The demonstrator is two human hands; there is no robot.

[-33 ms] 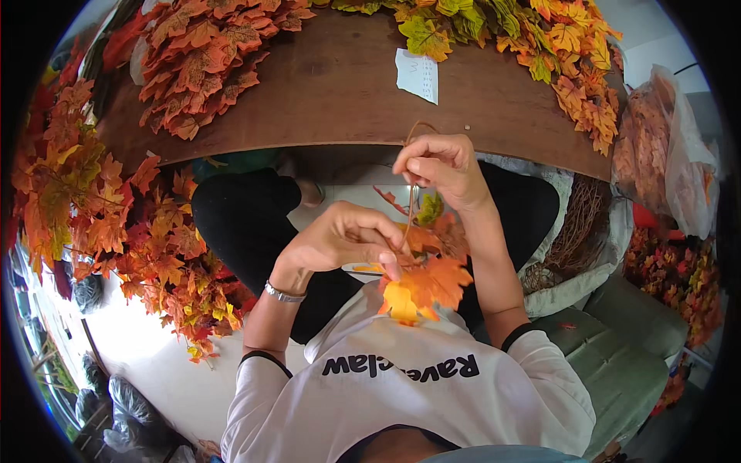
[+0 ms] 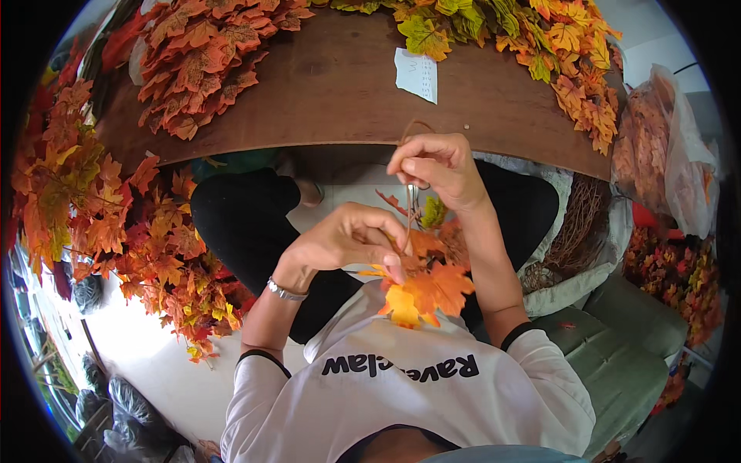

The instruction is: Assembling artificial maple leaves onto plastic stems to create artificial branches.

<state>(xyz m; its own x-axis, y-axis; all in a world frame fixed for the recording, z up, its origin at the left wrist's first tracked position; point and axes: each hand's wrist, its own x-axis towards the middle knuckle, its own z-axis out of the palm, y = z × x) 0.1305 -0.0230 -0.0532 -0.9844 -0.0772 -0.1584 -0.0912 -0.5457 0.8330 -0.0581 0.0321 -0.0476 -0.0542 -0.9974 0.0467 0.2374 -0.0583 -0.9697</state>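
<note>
My left hand [image 2: 351,238] is closed in a pinch at a bunch of artificial maple leaves [image 2: 436,287], orange, yellow and rust, hanging in front of my shirt. A thin brown stem or cord [image 2: 409,224] rises from its fingertips toward my right hand [image 2: 440,166]. That hand, higher and farther out, pinches the upper part, whose end loops above the knuckles over the table edge. Just under the right fingers shows something thin and silvery [image 2: 413,197], too small to identify. A green leaf [image 2: 433,211] pokes out between the hands.
A brown table [image 2: 324,92] curves across the front, bearing a pile of orange leaves [image 2: 204,65], a torn paper note [image 2: 417,75] and yellow-green leaves [image 2: 426,37]. Leaf garlands [image 2: 166,255] hang at left. At right are twigs [image 2: 575,231], a plastic bag [image 2: 671,147] and a green cushion [image 2: 610,378].
My right hand has shifted slightly left with the cord. The silvery thing under its fingers shows a little more. My left hand keeps its pinch and has barely moved.
</note>
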